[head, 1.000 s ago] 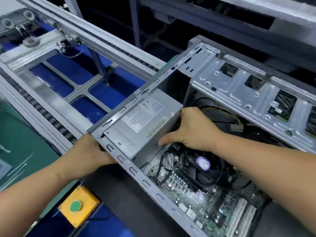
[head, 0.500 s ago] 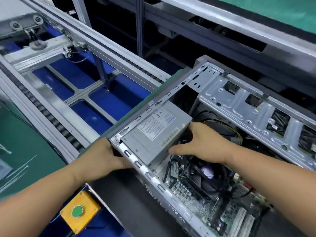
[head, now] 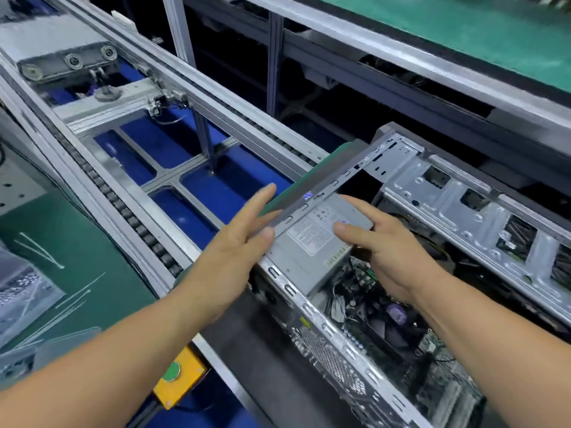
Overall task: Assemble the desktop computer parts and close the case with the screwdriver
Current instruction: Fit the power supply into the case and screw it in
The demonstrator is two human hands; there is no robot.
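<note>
An open desktop case [head: 432,186] lies on its side on the line, motherboard [head: 429,344] and CPU fan [head: 397,316] showing inside. A grey power supply [head: 309,254] with a white label sits in the case's near-left corner. My left hand [head: 238,233] is at the case's outer rail, fingers straight, thumb touching the rail edge. My right hand [head: 389,257] lies over the power supply's right end, with the thumb flat on the label and a finger along the far top edge. No screwdriver is in view.
A roller conveyor frame [head: 123,211] with blue panels runs to the left of the case. A yellow box with a green button [head: 176,381] sits below my left forearm. White cable ties [head: 77,298] and a plastic bag [head: 21,288] lie on the green mat at left.
My left hand has let go of the case's corner and its fingers have straightened. My right hand has shifted from the power supply's side up onto its top. The view has tilted upward.
</note>
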